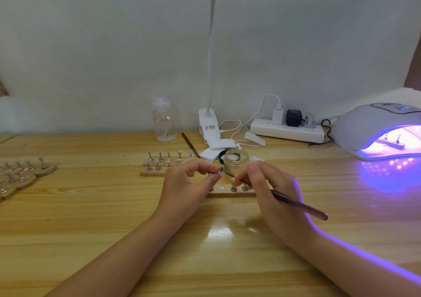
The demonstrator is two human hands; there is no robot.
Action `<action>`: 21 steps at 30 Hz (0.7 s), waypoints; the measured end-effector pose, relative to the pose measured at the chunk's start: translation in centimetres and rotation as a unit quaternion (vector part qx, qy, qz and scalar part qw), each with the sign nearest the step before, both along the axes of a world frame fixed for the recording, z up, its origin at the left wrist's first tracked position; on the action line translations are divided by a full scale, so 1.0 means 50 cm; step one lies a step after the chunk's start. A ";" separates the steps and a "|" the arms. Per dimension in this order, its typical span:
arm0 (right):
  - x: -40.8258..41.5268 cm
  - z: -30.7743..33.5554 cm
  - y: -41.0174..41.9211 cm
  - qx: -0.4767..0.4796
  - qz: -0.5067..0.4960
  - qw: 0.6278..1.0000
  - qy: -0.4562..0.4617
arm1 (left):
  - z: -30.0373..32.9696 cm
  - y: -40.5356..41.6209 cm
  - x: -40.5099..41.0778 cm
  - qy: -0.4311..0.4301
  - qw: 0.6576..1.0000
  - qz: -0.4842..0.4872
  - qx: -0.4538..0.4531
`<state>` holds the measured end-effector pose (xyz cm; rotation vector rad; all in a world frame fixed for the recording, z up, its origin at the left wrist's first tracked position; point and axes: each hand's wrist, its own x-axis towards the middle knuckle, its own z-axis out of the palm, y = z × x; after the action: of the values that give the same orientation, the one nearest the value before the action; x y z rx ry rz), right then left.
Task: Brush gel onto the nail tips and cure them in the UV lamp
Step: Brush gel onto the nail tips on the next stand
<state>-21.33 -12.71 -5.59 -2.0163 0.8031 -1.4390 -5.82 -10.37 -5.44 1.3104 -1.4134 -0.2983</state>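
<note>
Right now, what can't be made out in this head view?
- Nail tip: too small and blurred to show gel on it; left hand pinches its stand.
- Brush bristles: hidden by the right hand and blur.
- Wooden strip: its left end is covered by the hands.
- UV lamp: cut off by the right edge; glare washes out the inside.
- Jar: contents unclear.

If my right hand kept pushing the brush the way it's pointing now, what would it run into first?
Most likely the nail tip that the left hand pinches on its stand: the brush in the right hand aims up-left, its tip at or almost on it. Depth is unclear.
</note>
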 end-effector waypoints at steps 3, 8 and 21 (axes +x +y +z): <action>-0.002 -0.001 0.003 -0.010 0.017 0.999 -0.033 | 0.001 0.001 -0.001 0.004 1.000 0.002 0.002; 0.001 0.000 -0.001 0.003 0.011 1.000 -0.012 | 0.004 0.004 -0.004 0.014 1.000 -0.001 0.005; -0.001 -0.003 0.003 0.019 0.048 0.997 -0.060 | 0.006 0.004 -0.006 0.033 0.999 0.003 0.015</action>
<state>-21.39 -12.54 -5.75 -1.8942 0.6680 -1.4647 -6.14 -10.19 -5.14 1.3173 -1.3544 -0.3558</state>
